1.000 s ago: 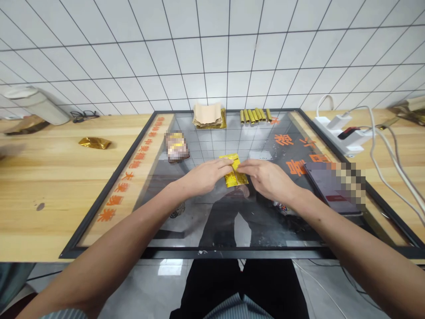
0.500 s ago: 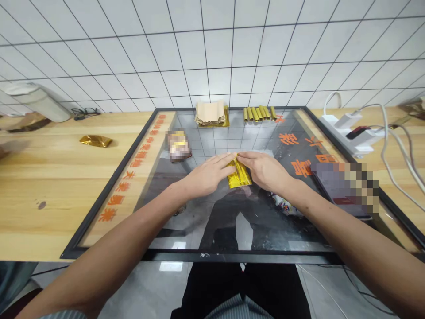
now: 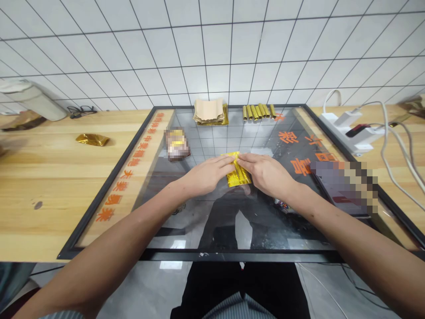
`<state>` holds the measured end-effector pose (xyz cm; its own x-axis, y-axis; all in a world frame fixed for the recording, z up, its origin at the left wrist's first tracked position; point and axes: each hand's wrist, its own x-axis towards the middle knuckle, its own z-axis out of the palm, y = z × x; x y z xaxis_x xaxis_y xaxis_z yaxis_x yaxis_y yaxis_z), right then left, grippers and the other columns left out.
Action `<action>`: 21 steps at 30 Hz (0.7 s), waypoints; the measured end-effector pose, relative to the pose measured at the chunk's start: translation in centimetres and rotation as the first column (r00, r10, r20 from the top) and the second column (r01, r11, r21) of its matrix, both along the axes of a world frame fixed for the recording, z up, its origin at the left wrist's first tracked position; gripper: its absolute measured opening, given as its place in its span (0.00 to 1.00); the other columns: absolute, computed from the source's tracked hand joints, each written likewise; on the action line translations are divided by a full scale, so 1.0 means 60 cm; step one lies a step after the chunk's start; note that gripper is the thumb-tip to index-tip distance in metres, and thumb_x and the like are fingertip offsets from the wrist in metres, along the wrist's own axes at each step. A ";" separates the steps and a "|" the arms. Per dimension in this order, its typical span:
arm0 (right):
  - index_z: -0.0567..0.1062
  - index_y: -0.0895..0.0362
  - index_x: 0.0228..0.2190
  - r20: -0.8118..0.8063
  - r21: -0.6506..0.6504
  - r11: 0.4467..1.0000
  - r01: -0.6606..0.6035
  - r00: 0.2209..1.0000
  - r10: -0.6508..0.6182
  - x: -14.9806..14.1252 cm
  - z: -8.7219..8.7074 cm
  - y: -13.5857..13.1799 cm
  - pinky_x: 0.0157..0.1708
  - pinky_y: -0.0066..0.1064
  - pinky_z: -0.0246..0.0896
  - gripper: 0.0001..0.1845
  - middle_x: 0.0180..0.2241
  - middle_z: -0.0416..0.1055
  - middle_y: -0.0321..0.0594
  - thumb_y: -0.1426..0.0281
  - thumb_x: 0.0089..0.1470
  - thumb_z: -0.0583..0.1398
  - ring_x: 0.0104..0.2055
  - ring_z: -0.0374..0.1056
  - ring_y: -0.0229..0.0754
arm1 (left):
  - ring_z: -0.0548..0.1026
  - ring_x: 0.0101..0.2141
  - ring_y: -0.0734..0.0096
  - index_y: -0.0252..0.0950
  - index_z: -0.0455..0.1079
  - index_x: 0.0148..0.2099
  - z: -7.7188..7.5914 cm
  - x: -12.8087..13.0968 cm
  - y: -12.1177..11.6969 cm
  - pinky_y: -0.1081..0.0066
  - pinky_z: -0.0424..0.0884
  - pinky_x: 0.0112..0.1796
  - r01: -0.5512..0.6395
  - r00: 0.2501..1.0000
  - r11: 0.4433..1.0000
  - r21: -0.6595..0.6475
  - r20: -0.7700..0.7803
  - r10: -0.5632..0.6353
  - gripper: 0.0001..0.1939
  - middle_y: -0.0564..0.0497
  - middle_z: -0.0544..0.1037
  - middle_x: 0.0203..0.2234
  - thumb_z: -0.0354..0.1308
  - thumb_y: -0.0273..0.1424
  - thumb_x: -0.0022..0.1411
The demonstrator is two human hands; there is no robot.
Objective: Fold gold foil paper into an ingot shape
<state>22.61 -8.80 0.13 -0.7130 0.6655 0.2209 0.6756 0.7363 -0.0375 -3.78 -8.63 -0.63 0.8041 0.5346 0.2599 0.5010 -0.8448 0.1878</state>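
A small sheet of shiny gold foil paper lies on the glass-topped panel in front of me, its near part showing between my hands. My left hand comes at it from the left, fingers together, fingertips and thumb pressed on its upper left part. From the other side my right hand has its fingertips pinched together on the sheet's upper right part. The fingertips of both hands nearly meet near its far end. Under the fingers, part of the sheet is hidden.
Toward the wall are a stack of tan and gold papers and a row of several gold paper rolls. A blurred-out item sits left, a phone-like slab right. A power strip with cables and a crumpled gold wrapper flank the panel.
My fingertips have shifted slightly on the gold foil paper, and its far left corner now shows beyond my left fingers. The whole view has moved a little.
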 end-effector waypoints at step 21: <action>0.76 0.67 0.60 0.020 0.068 0.997 -0.035 0.999 0.034 -0.001 0.014 -0.084 0.59 0.51 0.74 0.26 0.63 0.75 0.61 0.83 0.65 0.52 0.64 0.74 0.59 | 0.61 0.75 0.58 0.35 0.67 0.70 -0.003 -0.003 0.004 0.50 0.61 0.72 0.021 1.000 0.999 -0.036 -0.019 -0.022 0.30 0.38 0.65 0.74 0.47 0.16 0.70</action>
